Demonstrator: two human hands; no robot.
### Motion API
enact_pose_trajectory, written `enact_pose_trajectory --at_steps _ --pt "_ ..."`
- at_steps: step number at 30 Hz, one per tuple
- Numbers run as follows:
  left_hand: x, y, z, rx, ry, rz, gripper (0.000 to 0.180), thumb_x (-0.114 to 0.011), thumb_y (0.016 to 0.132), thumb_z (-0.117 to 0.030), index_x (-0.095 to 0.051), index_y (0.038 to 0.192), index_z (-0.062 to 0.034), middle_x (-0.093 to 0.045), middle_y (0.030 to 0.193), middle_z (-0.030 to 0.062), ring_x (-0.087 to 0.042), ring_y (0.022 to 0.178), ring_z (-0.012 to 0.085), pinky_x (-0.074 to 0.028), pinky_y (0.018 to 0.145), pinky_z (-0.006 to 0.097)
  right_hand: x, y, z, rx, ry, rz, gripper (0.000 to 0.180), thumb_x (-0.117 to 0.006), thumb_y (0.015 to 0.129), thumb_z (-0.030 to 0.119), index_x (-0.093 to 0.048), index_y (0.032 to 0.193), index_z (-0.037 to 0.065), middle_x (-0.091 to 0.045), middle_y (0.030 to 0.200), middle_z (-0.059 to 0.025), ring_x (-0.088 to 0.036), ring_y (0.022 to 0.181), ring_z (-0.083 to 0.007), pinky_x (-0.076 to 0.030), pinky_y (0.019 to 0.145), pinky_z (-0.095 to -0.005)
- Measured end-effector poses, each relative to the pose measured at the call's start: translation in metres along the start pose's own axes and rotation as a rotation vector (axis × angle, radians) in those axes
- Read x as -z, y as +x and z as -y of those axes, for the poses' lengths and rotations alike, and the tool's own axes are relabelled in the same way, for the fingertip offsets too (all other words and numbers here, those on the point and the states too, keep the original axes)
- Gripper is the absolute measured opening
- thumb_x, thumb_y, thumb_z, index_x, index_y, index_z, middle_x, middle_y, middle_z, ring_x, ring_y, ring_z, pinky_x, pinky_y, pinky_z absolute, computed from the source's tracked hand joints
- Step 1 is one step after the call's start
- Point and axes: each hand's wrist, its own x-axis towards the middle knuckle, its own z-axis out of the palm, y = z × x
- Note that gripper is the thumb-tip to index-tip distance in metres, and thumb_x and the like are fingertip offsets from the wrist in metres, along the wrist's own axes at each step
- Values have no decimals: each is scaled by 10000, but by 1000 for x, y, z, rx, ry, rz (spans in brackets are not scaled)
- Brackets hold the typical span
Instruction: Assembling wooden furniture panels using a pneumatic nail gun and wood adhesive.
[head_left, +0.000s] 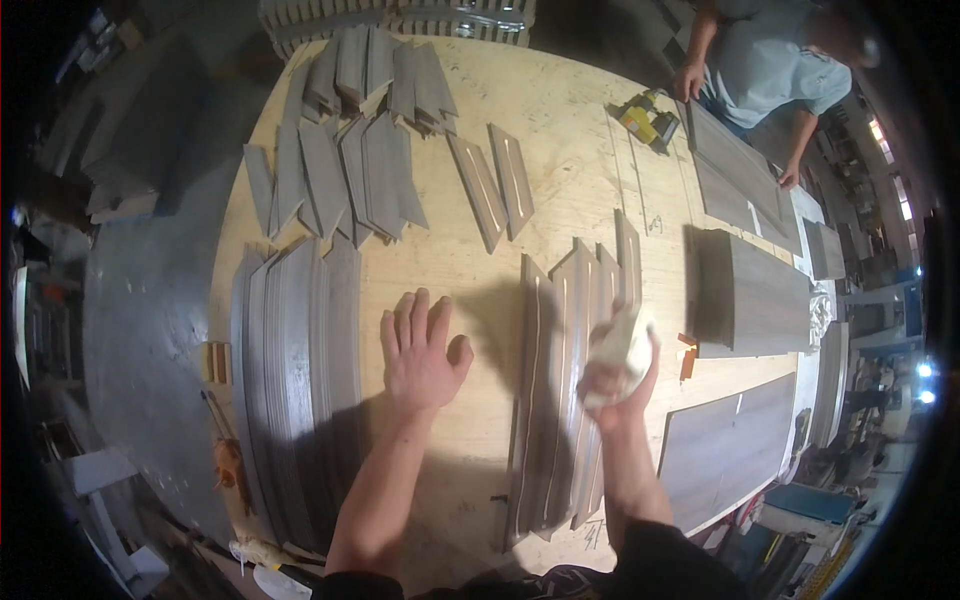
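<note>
My left hand [424, 355] lies palm down on the plywood table with its fingers spread, holding nothing. In my right hand [622, 395] is a white squeeze bottle [628, 350], tilted over a row of long grey-brown wooden strips [535, 400]. Thin pale lines, like beads of glue, run lengthwise along these strips. The bottle's tip is hard to make out. Beyond my hands lie two short slanted wooden pieces [511, 180] with similar pale lines. Left of my left hand stands a tight row of long grey strips [295, 380].
Short angled pieces [360, 170] are piled at the table's far left. A yellow-and-black power tool [648, 122] sits at the far right, near a co-worker [770, 70] handling a grey panel [740, 180]. Stacked panels [755, 295] and another panel [730, 445] lie to the right.
</note>
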Motion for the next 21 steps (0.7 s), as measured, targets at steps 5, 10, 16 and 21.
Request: enact_pose_trajectory --at_steps 5,10,16,21 --pt "-3 -2 0 26 19 -4 627 -595 940 -376 -500 1491 -91 -394 1583 177 -307 1500 339 -177 1257 554 68 -145 -44 -21 -208 -438 459 -516 978 558 -632 1236 197 -703 955 -66 -578 498 -165 -432 367 -277" --pt "19 -29 -9 87 -6 62 575 -548 965 -375 -512 1462 -89 -405 1577 184 -347 1489 343 -239 1243 507 75 -253 -70 -56 -181 -441 460 -517 963 529 -626 1179 138 -702 971 -97 -622 573 -209 -488 443 -303" --pt "54 -175 -50 120 -343 332 510 -617 960 -317 -563 1407 -78 -447 1557 178 -435 1424 369 -389 1160 486 66 -305 -75 100 -196 -509 424 -533 960 557 -640 1133 185 -685 856 -21 -535 478 -153 -397 385 -282" --pt "103 -281 -57 211 -558 535 494 -634 959 -309 -587 1406 -103 -583 1443 126 -548 1337 328 -410 1147 465 38 -312 -76 130 -106 -370 410 -529 977 524 -645 1182 187 -704 942 -25 -511 469 -149 -361 391 -269"
